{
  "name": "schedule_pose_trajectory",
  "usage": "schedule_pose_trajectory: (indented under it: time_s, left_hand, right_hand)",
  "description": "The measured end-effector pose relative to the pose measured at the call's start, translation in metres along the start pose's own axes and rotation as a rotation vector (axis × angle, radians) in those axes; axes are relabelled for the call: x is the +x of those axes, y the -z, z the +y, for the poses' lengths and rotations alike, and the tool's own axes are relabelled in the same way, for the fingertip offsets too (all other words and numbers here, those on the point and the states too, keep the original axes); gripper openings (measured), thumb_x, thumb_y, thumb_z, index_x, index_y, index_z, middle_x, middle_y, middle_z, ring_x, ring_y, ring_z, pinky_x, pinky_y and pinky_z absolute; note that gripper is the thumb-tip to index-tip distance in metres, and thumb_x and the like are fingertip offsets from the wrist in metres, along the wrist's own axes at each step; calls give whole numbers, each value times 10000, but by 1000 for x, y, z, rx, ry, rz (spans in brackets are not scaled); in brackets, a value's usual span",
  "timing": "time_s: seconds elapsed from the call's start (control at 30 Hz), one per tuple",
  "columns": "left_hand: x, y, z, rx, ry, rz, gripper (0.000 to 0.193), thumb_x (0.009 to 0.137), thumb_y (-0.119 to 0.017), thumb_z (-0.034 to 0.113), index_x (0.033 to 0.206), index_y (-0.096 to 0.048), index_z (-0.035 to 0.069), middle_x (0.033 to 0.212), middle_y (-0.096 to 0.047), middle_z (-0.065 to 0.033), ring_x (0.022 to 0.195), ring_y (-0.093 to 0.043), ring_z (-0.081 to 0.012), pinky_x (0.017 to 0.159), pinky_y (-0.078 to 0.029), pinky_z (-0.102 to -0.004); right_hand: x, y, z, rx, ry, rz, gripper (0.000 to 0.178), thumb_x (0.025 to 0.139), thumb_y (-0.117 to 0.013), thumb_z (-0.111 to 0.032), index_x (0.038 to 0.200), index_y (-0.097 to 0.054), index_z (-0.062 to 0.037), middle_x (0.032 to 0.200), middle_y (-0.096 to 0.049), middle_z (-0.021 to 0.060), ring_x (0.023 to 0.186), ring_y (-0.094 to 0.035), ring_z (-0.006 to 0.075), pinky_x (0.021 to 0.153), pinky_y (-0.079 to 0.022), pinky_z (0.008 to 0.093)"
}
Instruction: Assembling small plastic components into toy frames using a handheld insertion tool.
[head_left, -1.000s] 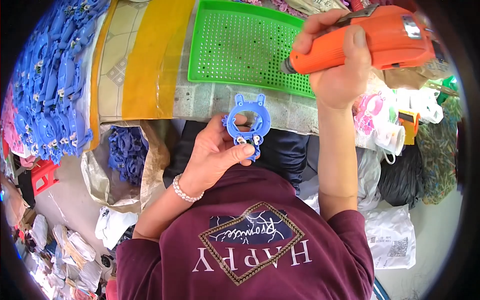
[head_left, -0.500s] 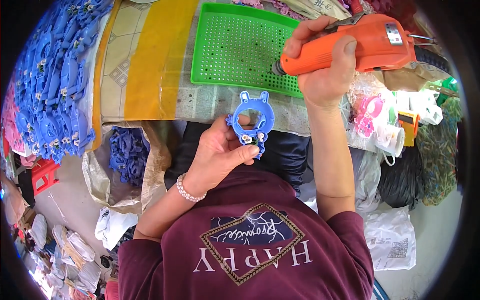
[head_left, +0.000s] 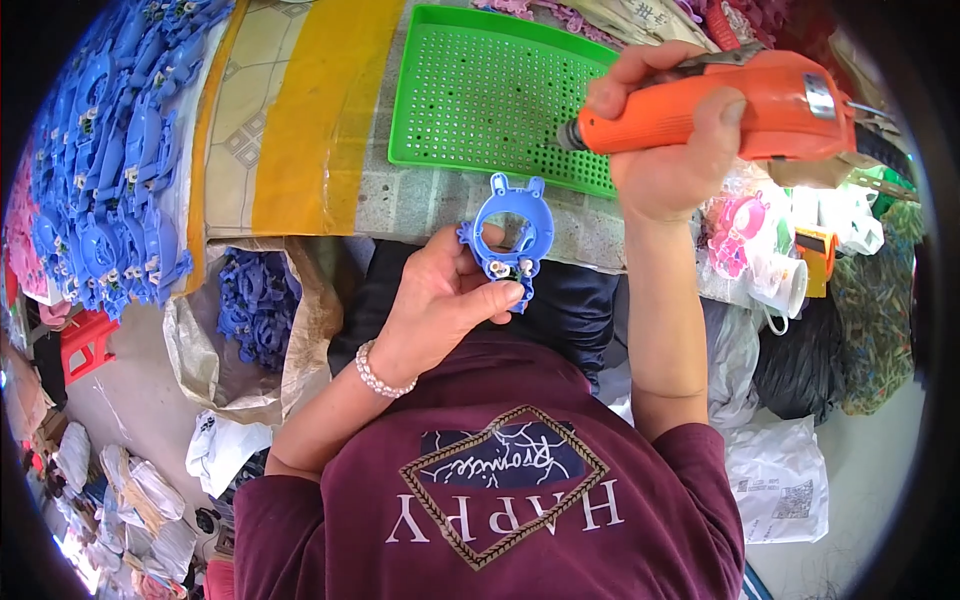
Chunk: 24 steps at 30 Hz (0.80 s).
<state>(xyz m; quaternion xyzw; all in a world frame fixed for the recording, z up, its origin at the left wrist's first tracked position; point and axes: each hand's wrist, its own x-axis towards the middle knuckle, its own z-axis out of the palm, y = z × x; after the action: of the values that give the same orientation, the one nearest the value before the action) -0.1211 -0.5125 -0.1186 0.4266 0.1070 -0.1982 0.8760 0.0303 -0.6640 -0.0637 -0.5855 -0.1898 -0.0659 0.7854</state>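
A blue plastic animal-shaped part with a round ring and two ears is pinched by its lower end in my left hand. Small white pieces sit below the ring. Wrapped round an orange electric screwdriver, my right hand holds it nearly level, with the dark nose pointing left. That nose is above the right side of a shallow green perforated tray and apart from the blue part. Any bit at its end is too small to make out.
Many similar blue parts are heaped at the left. More blue parts fill an open sack below the table edge. Pink parts and a white cup are at the right. A red stool stands on the floor.
My right hand and the electric screwdriver have moved a little to the right and slightly down. The blue part in my left hand has shifted slightly right and up.
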Motion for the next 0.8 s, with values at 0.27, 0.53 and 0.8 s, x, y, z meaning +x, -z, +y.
schedule_pose_trajectory:
  time_s: [0.27,0.53,0.8]
  left_hand:
    - [2,-1,-2,71,-32,49,356,835,-627,-13,1160,-486,20,936,-639,-87,765,-657,-169,618,-536,-246]
    - [1,-6,2,15,-21,70,346,830,-654,24,1138,-498,8,921,-636,-67,759,-648,-141,610,-537,-235]
    - [0,-6,1,10,-23,68,336,818,-665,2,1105,-490,-9,898,-631,-70,755,-644,-117,609,-538,-234]
  right_hand:
    - [-13,-19,-45,416,116,-83,695,717,-533,-725,1077,-583,-133,917,-539,66,741,-477,180,653,-368,328]
    - [-38,-8,-58,296,-19,-638,869,695,-551,-775,1227,-492,-90,1011,-518,76,771,-531,159,677,-392,318]
    - [-60,-18,-50,311,-44,-571,847,705,-586,-743,1206,-485,-67,999,-520,86,780,-560,176,675,-421,334]
